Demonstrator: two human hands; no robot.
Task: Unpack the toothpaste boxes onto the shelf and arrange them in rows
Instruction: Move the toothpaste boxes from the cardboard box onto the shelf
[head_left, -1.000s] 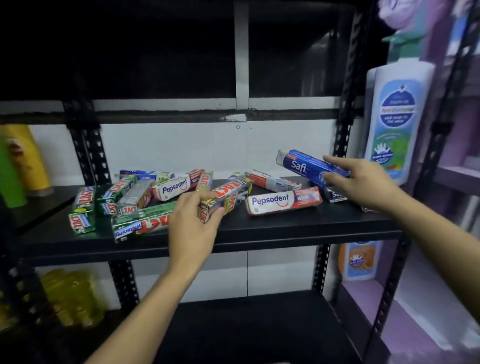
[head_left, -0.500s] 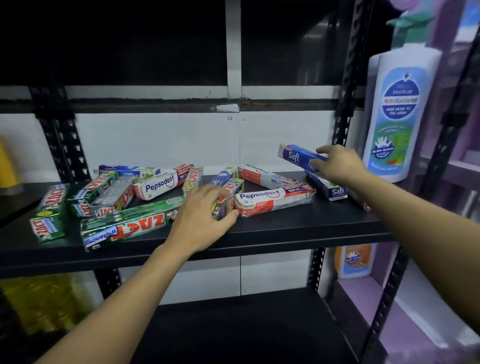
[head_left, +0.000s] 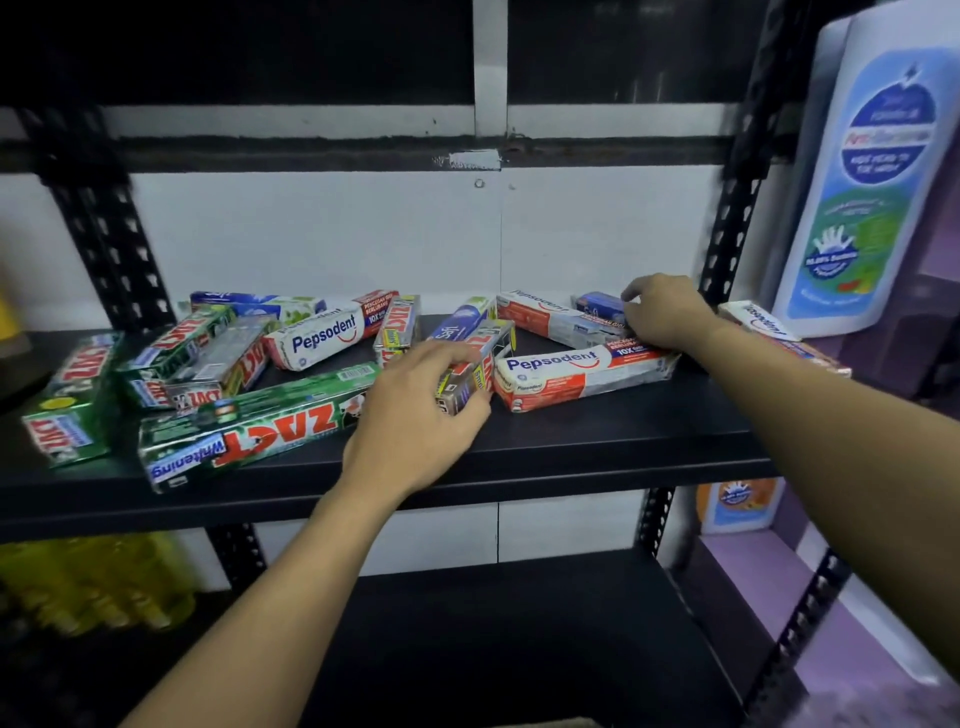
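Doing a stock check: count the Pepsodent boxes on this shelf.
4: left-centre Pepsodent box; front Pepsodent box beside the left hand; rear Pepsodent box behind it; far-right Pepsodent box beyond the right hand. Others may be hidden.

My one camera rides on my head, facing forward and slightly down, close to the black shelf (head_left: 597, 436). My left forearm (head_left: 270, 597) enters from 7 o'clock, my right forearm (head_left: 831, 431) from 4. The toothpaste boxes (head_left: 582, 371) span mid-frame.
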